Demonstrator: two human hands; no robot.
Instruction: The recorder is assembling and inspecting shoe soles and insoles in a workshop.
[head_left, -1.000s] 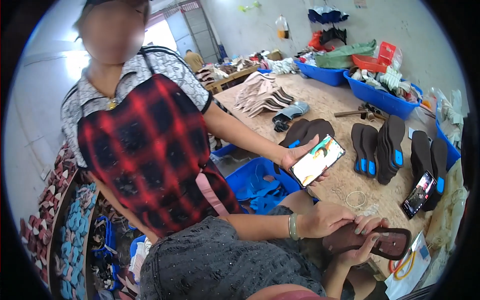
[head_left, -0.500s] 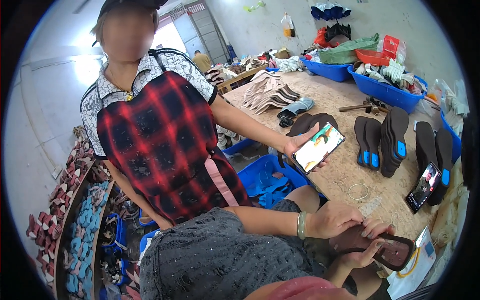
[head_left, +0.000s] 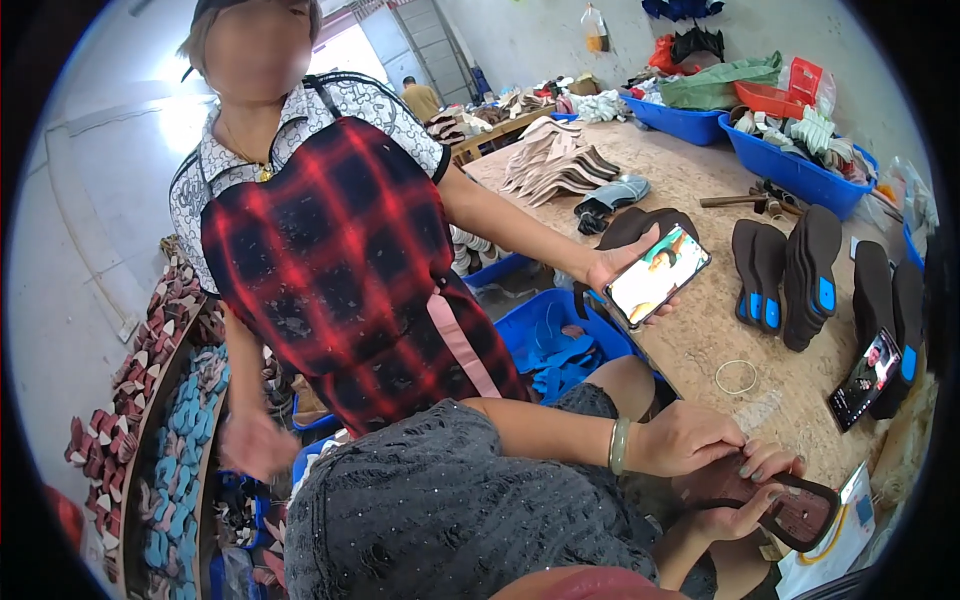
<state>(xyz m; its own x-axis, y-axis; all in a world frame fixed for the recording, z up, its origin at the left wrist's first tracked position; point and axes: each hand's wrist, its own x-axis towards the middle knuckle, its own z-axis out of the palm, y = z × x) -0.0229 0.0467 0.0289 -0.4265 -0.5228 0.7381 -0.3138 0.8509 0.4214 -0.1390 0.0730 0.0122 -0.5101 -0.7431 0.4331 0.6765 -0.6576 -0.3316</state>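
A brown shoe insole (head_left: 705, 487) with a dark-rimmed end lies between my two hands at the lower right. My left hand (head_left: 690, 437), with a pale bangle (head_left: 618, 446) on its wrist, is closed and pinches at the insole's upper edge. From below, my right hand (head_left: 735, 515) grips the insole, its thumb on the brown face and its fingers curled over the far side. What my left fingertips pinch is too small to make out. Past my hands, a rubber band (head_left: 736, 377) lies on the worktable (head_left: 690, 345).
A person in a checked apron (head_left: 330, 270) stands at the left, holding a lit phone (head_left: 655, 275). Black insoles (head_left: 812, 275) with blue patches stand on the table beside another phone (head_left: 866, 381). Blue tubs (head_left: 795, 165) line the wall; a blue bin (head_left: 560, 340) holds blue pieces.
My view has swung slightly left, so the scene sits further right. The other person's free hand has moved outward to the left and is blurred. My hands keep their hold on the insole.
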